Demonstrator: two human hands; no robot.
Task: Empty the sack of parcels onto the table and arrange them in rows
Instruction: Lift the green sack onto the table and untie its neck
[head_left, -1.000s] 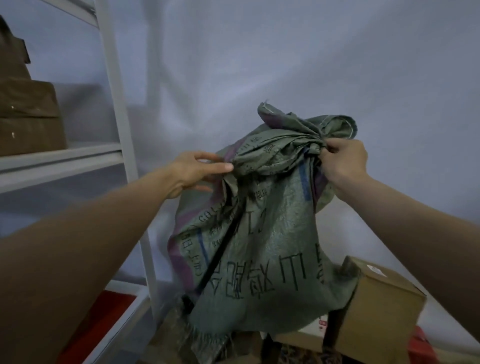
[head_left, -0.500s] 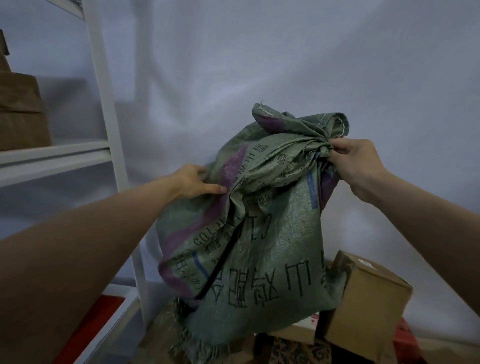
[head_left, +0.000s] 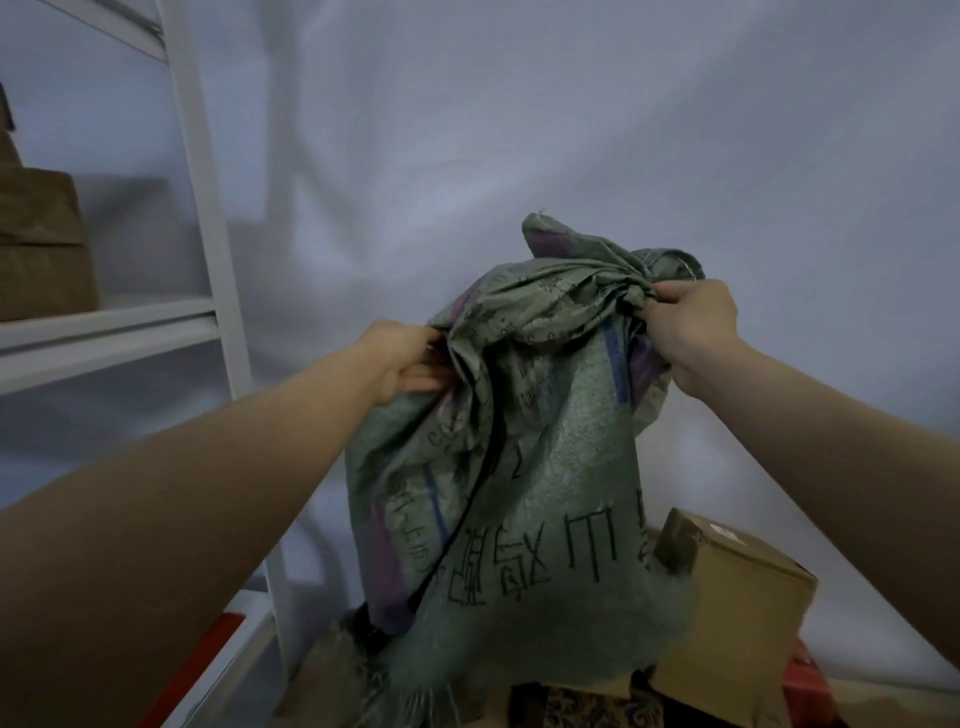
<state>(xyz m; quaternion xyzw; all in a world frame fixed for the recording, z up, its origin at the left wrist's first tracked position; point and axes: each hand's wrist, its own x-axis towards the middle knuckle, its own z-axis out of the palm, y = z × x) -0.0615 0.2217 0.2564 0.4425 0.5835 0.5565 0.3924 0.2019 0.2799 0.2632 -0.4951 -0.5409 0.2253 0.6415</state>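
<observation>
Left hand clenched on a fold at the sack's upper left edge. Right hand gripping the bunched top corner, fingers curled tight. Sack held up in the air, frayed mouth hanging over boxes below. Shelf at left.

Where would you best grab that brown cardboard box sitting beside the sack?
Probably across the cardboard box by its two upright side faces, coming down from above. Its top sits tilted and exposed to the right of the sack, while its lower part is wedged among other parcels.
</observation>
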